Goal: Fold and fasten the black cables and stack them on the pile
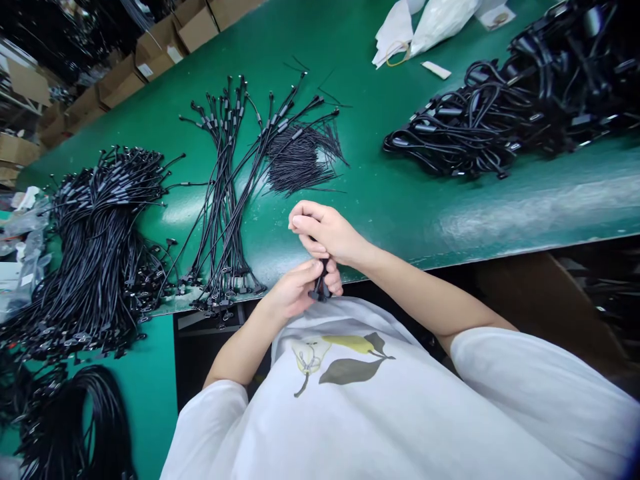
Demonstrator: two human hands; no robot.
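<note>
Close to my body, at the front edge of the table, my left hand (299, 288) is closed around a black cable (321, 288). The cable's dark connector ends point down toward my shirt, and its upper part disappears under my other hand. Just above, my right hand (330, 233) is closed with curled fingers, thumb and fingertips together; whatever they pinch is hidden. Beyond my hands lies a pile of short, thin black ties (295, 163). To its left, a loose spread of straight black cables (220, 220) with small connectors at both ends reaches the table edge.
The green table (380, 180) runs across the view. A thick stack of black cables (110, 220) lies left, with coiled cables (100, 407) below it. Bundled cables (465, 123) are heaped right. White bags (440, 27) lie at the back; cardboard boxes (155, 50) line the far edge.
</note>
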